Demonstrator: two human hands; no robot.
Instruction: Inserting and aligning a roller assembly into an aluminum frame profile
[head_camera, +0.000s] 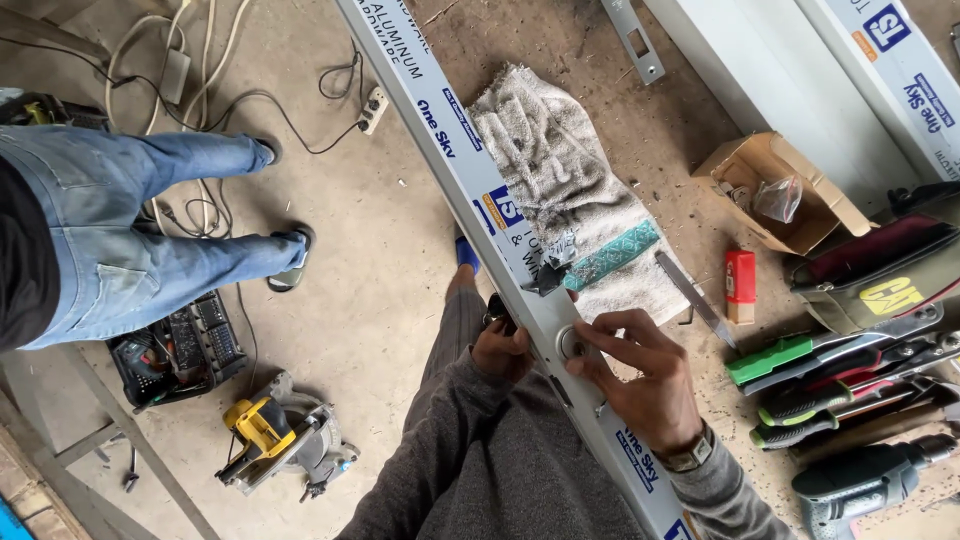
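A long grey aluminium profile (470, 150) with printed film runs diagonally across a workbench. A round metal fitting (572, 343) sits in its face. My right hand (645, 385), with a wristwatch, pinches that fitting between thumb and fingers. On the profile's left side, my left hand (500, 352) is closed around a small dark part (497, 308) held against the profile's edge. A small dark metal piece (548, 277) lies on the profile just above the fitting. Part of the left hand's fingers is hidden behind the profile.
A grey towel (560, 170) lies beside the profile. To the right are a cardboard box (770, 195), a red packet (740, 280), a metal blade (695, 297), green-handled tools (800, 385) and a drill (865, 480). A person in jeans (130, 240) stands left; a yellow saw (275, 435) lies on the floor.
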